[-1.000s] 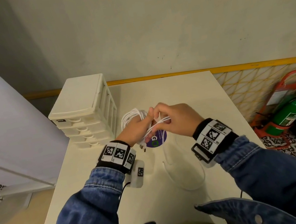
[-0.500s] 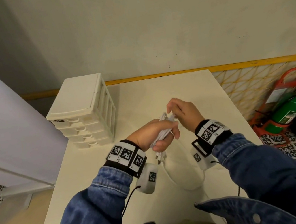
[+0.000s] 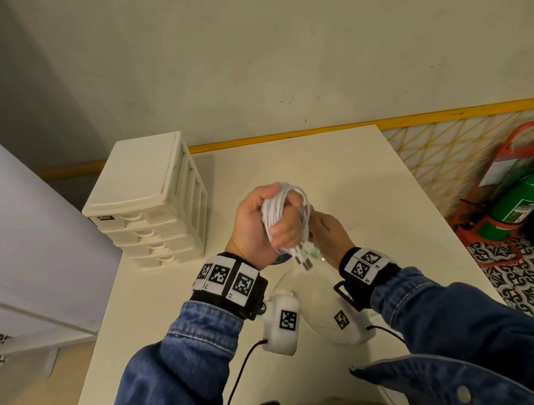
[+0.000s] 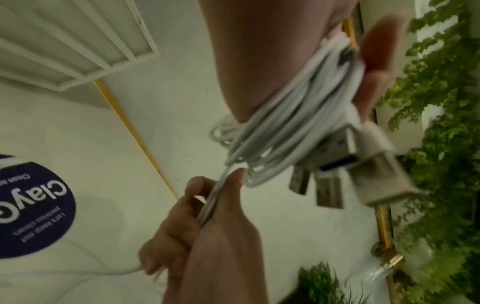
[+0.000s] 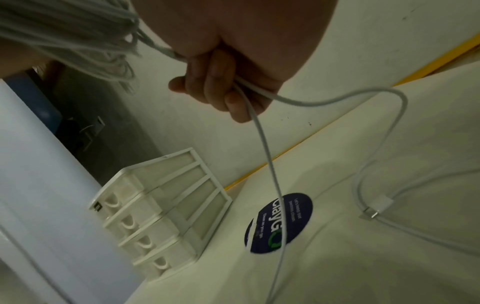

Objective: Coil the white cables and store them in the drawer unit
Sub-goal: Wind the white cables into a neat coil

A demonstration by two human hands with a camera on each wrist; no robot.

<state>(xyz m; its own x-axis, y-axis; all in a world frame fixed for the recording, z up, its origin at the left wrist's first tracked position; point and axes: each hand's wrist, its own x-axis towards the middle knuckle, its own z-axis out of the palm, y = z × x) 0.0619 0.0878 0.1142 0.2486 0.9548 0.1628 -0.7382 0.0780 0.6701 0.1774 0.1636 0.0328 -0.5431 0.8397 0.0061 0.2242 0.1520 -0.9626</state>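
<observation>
My left hand [image 3: 262, 224] grips a bundle of coiled white cables [image 3: 282, 208] above the table's middle, loops up and several USB plugs [image 3: 305, 260] hanging below. In the left wrist view the coil [image 4: 285, 127] lies against my palm, with the plugs [image 4: 327, 185] beside it. My right hand [image 3: 329, 234], just right of the coil, pinches a loose strand [image 5: 265, 144] that runs from the coil down to the table. The cream drawer unit [image 3: 148, 202] stands at the table's back left with all its drawers closed.
More white cable with a small plug [image 5: 376, 207] lies on the white table [image 3: 341, 174] under my hands, near a round dark blue sticker [image 5: 280, 222]. A green fire extinguisher [image 3: 524, 195] stands on the floor at the right. A wall runs behind the table.
My left hand has lifted the coil and turned it upright, plugs now hanging down. My right hand has dropped from the coil's top to its lower right, holding the strand.
</observation>
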